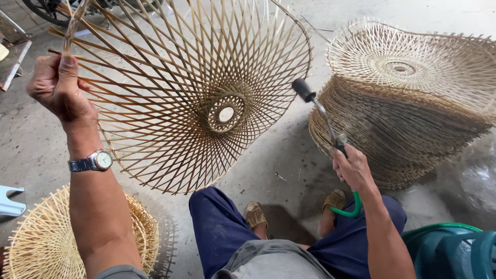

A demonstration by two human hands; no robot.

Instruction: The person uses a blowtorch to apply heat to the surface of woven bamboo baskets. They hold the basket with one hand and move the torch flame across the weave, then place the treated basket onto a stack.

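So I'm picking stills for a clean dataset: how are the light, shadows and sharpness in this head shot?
Head view: soft, even daylight, no harsh glare. The woven bamboo frame in the left hand casts only a faint shadow on the concrete floor. The torch in the right hand looks slightly soft, while the basket stack stays sharp. Wide-angle bending shows at the edges.

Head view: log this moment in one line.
left hand: grips basket rim | right hand: holds torch at basket | stack: right
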